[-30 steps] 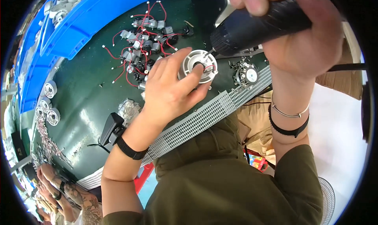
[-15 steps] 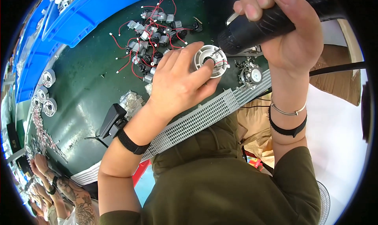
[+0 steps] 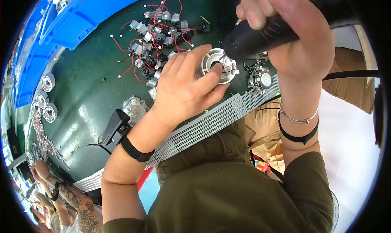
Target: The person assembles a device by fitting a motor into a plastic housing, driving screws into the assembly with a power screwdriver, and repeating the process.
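My left hand (image 3: 181, 82) grips a round white plastic housing (image 3: 231, 75) against the green tabletop, its thumb reaching across to the dark centre. A short red wire with a white plug shows at the housing's right side. In my right hand (image 3: 303, 41) is a black power screwdriver (image 3: 254, 39), held tilted with its nose down at the housing's upper part. The bit's exact contact is too small to make out. Just right of the housing lies a round metal mechanism (image 3: 260, 78) with a pale disc on it.
Small motors with red wires (image 3: 157, 41) lie piled beyond my left hand. Blue bins (image 3: 87, 19) line the far left, near several white round housings (image 3: 49, 112). A clear plastic bag (image 3: 135, 106) lies by my left wrist. Another person's tattooed arm (image 3: 75, 196) is at lower left.
The screwdriver's nose, sharp before, is now smeared, and the tool sits slightly lower and nearer the housing. My left hand keeps its hold, with the view shifted a little.
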`<state>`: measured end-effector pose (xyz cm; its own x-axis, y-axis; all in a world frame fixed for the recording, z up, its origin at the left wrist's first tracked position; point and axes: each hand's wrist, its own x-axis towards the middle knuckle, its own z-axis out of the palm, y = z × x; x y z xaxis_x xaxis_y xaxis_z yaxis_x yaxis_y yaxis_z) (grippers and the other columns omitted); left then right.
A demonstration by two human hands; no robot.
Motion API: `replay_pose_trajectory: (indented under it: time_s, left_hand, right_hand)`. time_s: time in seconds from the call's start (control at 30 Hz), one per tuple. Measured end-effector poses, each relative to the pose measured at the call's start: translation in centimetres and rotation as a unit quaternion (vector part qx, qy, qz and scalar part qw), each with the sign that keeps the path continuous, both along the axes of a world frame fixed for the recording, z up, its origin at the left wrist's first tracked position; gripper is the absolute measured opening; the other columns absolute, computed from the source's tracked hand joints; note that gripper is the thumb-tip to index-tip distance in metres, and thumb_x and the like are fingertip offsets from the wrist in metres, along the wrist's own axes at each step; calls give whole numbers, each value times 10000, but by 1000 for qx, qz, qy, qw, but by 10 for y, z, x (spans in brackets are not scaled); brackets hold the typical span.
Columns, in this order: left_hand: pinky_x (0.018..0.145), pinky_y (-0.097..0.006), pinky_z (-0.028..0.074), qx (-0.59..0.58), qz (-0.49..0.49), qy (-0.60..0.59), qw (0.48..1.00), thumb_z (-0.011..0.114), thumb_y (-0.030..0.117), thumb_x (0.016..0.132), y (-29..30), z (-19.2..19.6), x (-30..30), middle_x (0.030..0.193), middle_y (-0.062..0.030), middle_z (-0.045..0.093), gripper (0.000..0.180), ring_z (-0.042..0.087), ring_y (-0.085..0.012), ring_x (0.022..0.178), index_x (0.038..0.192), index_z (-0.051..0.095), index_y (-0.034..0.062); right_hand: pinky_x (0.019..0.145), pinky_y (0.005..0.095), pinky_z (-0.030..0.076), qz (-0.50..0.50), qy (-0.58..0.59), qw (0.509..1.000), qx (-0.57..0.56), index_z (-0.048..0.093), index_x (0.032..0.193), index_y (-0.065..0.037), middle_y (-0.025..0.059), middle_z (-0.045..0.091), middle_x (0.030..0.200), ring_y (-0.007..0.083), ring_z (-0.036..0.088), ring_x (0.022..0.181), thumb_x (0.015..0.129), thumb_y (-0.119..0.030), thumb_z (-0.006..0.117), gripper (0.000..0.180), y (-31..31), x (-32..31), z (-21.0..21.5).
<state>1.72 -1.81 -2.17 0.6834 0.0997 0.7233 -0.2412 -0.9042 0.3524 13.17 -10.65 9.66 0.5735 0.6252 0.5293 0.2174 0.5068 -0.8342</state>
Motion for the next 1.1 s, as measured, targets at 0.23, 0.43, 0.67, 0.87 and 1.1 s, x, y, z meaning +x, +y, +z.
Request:
replay_pose_trajectory:
  time_s: [0.23, 0.43, 0.67, 0.87, 1.1]
  left_hand:
    - [668, -373, 507, -3, -16, 23, 1000, 789, 162, 561, 2, 3, -1, 1040, -177, 586, 374, 605, -303, 806, 884, 630, 62]
    - [794, -418, 455, -18, -25, 11, 999, 749, 207, 631, 1, 7, -4, 1101, -170, 548, 296, 551, -318, 907, 847, 601, 68]
    - [803, -410, 445, -82, -3, 30, 996, 790, 183, 584, 6, 13, -11, 1065, -151, 549, 533, 555, -326, 919, 1032, 532, 54]
    - [740, -402, 483, -53, 304, 107, 945, 737, 203, 666, 125, 54, -85, 943, -147, 614, 352, 593, -335, 869, 933, 584, 31]
    - [840, -413, 458, 176, 458, 61, 869, 663, 187, 774, 201, 46, -109, 1083, -200, 594, 351, 556, -359, 1005, 1067, 586, 10]
  right_hand:
    - [659, 329, 427, 90, -48, 994, -41, 397, 1048, 23, 71, 480, 737, 168, 498, 634, 813, -93, 533, 295, -10, 22, -12]
    - [627, 315, 423, 25, -61, 995, -78, 372, 1077, 18, 54, 454, 695, 154, 482, 587, 794, -92, 580, 369, -4, 1, 1]
    - [550, 240, 433, 70, -20, 996, 47, 527, 1040, 52, 80, 565, 688, 129, 553, 605, 755, -64, 618, 321, 7, 16, 9]
    - [664, 292, 421, -3, -39, 999, 1, 485, 1119, 59, 72, 518, 778, 151, 508, 670, 856, -107, 581, 325, 3, 29, 40]
    - [643, 277, 448, -44, -33, 998, -22, 472, 1177, 67, 74, 559, 778, 152, 544, 680, 808, -41, 627, 415, 17, 18, 21]
